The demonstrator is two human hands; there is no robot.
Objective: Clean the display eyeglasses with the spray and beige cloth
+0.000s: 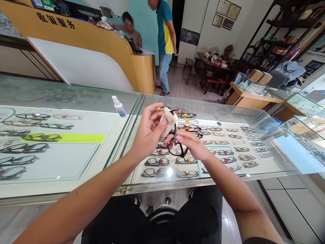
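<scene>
A beige cloth (169,122) is pinched in my left hand (151,130), wrapped around part of a pair of black-framed glasses (180,151). My right hand (189,142) holds the same glasses by the frame, its fingers closed close to the cloth. One dark rim hangs below both hands, over the glass display case (162,184). Part of the frame is hidden by the cloth and fingers. A white spray bottle (119,107) stands upright on the glass top, to the left of my left hand.
Rows of glasses (224,152) lie inside the case beneath my hands. Behind it are a curved wooden counter (101,40), a seated person (132,32) and a standing person (165,30). Another glass case (264,91) stands at the right.
</scene>
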